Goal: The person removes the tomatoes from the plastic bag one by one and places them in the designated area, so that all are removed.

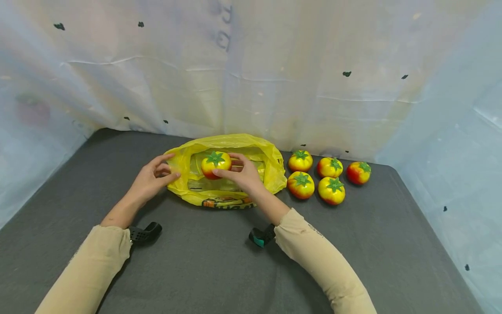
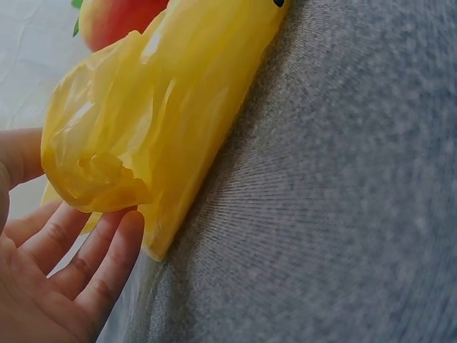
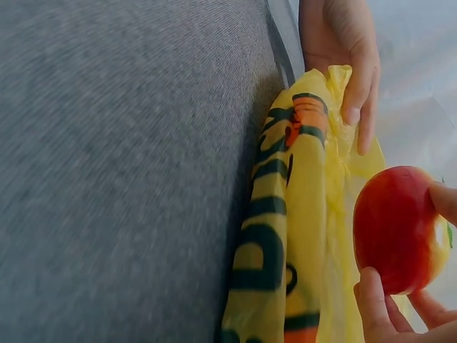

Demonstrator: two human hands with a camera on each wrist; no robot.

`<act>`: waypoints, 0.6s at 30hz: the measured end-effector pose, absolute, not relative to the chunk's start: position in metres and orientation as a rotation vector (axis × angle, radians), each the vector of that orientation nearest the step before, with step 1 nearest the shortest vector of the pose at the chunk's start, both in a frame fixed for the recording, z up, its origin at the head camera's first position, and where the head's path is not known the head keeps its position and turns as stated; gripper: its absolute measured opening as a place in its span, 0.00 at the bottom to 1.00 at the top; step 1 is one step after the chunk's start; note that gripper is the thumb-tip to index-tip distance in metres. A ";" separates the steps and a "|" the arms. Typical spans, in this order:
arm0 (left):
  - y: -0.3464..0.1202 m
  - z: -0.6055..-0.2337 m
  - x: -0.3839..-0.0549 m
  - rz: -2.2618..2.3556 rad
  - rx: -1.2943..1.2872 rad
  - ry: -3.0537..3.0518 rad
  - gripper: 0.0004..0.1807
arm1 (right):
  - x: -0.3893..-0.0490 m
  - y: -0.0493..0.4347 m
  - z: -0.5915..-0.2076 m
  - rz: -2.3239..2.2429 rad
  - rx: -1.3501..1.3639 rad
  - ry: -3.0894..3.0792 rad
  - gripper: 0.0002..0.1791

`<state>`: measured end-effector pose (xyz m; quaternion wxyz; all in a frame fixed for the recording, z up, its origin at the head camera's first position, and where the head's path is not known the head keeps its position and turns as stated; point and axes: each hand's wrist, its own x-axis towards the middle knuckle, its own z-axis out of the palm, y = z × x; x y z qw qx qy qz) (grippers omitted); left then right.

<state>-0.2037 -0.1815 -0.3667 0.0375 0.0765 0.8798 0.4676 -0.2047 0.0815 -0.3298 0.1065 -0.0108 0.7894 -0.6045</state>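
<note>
A yellow plastic bag (image 1: 239, 140) with dark and orange print lies on the table, its mouth spread wide. Over that mouth my right hand (image 1: 244, 174) holds a red-and-yellow tomato (image 1: 216, 162) with a green star-shaped top. Thumb and fingers grip the tomato from its sides in the right wrist view, where its red underside (image 3: 393, 229) shows. My left hand (image 1: 150, 178) is at the bag's left edge, fingers loosely spread and touching the plastic (image 2: 107, 143). The bag's inside is partly hidden behind the held tomato and my right hand.
Right of the bag, several more tomatoes (image 1: 301, 185) stand in a loose group on the dark grey table (image 1: 211, 261). One tomato (image 1: 358, 173) sits farthest right. Pale plastic sheeting (image 1: 274, 78) hangs behind the table and along both sides.
</note>
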 end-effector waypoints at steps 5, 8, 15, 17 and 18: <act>-0.181 -0.367 -0.204 1.434 0.231 2.711 0.37 | -0.202 0.093 -0.330 -1.790 -0.021 2.338 0.36; -0.182 -0.366 -0.204 1.434 0.224 2.715 0.37 | -0.201 0.099 -0.330 -1.784 -0.015 2.364 0.36; -0.179 -0.367 -0.206 1.437 0.209 2.719 0.38 | -0.198 0.116 -0.329 -1.789 0.007 2.386 0.36; -0.179 -0.367 -0.206 1.441 0.206 2.721 0.38 | -0.197 0.122 -0.328 -1.797 0.010 2.375 0.35; -0.179 -0.367 -0.206 1.444 0.208 2.722 0.38 | -0.197 0.126 -0.328 -1.800 0.008 2.371 0.35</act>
